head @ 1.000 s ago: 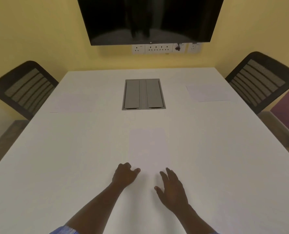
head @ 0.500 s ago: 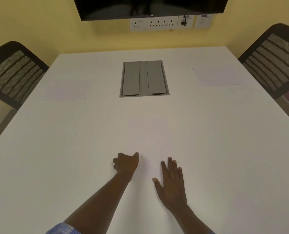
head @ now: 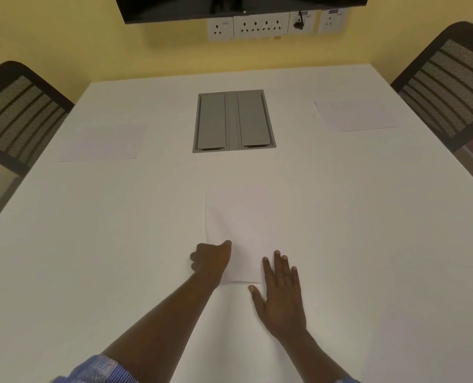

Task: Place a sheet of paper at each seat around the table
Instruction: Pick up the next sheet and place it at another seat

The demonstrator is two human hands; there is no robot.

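Observation:
A white sheet of paper [head: 246, 222] lies lengthwise on the white table [head: 91, 244] in front of me. My left hand [head: 211, 259] is curled at the sheet's near left edge, thumb on top, pinching it; that edge looks slightly lifted. My right hand [head: 281, 294] lies flat and spread, with its fingertips on the sheet's near right corner. A second sheet [head: 105, 143] lies in front of the left chair [head: 16, 114]. A third sheet [head: 354, 116] lies in front of the right chair [head: 448, 81].
A grey cable box [head: 233, 121] with two lids is set into the table's middle. A dark screen [head: 229, 6] and a row of wall sockets [head: 260, 26] are on the yellow wall beyond the far edge.
My view has tilted down towards the table. My right hand has flattened onto the sheet's near right corner. My left hand stays curled at the sheet's left edge.

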